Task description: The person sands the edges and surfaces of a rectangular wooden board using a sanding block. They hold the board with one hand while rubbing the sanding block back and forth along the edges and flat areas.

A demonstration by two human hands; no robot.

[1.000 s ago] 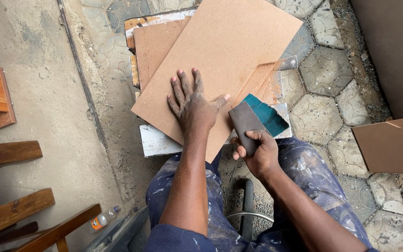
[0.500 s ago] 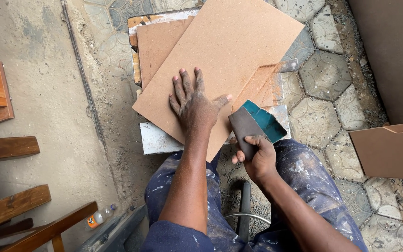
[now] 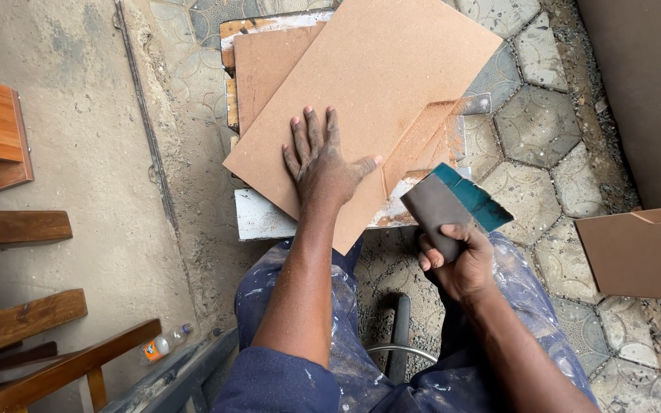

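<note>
Left hand (image 3: 321, 164): flat, fingers spread, pressing the brown board (image 3: 369, 99); no closed grip.
Right hand (image 3: 457, 264): grip clamped on sanding block (image 3: 453, 206).
Block position: just right of the board's dusty edge, off the surface.
Support: white counter (image 3: 265, 218) beneath the board.
Technique: judged best with steady downward pressure and flat, even strokes.

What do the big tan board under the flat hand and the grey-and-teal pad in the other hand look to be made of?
The board looks like fibreboard or hardboard: even matt tan face, no grain, a dusty rubbed patch near its edge. The pad in the right hand seems a folded abrasive sheet or sanding sponge, dull grey on one side and teal on the other; which one is unclear. The left hand lies flat on the board.
</note>
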